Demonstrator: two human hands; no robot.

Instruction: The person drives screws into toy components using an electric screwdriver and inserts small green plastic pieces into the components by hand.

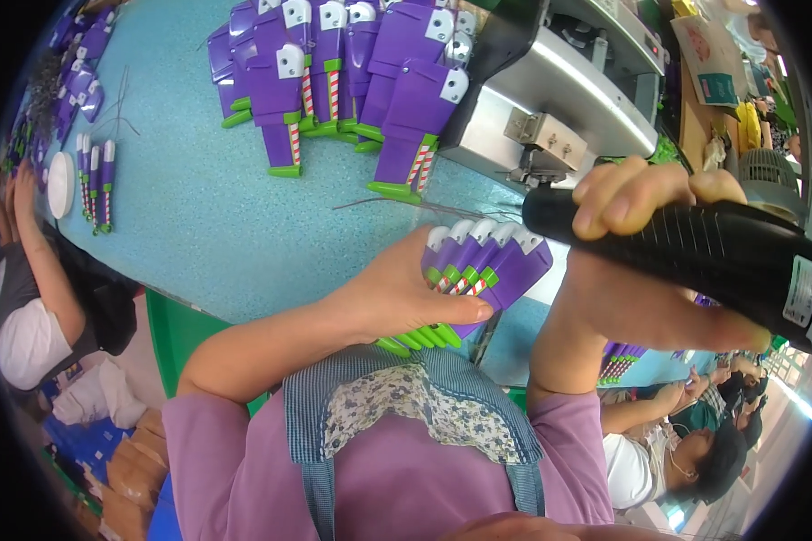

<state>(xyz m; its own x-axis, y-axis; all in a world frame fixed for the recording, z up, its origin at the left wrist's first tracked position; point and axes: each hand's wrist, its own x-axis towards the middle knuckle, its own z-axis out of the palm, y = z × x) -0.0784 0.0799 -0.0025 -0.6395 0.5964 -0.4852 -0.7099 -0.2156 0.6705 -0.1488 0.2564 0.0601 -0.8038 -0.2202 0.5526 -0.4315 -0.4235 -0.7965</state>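
Observation:
My left hand (397,293) is closed round a fanned stack of purple plastic toy parts (521,269) with white tips, red-and-white striped strips and green ends. The thumb presses across the front of the stack. Raised close to the camera at the right, my right hand (636,198) grips a black electric screwdriver (731,248). Its narrower end points left, over the parts; whether it touches them I cannot tell. Beyond my hands, several more purple parts (401,113) of the same kind lie overlapped in a pile on the blue table (198,234).
A metal machine (550,90) stands at the back right. Thin wires (397,203) lie on the table before it. At the left are a white round dish (60,185) and several slim purple pieces (107,180). Other people sit at both sides; a green stool (176,334) is below the table.

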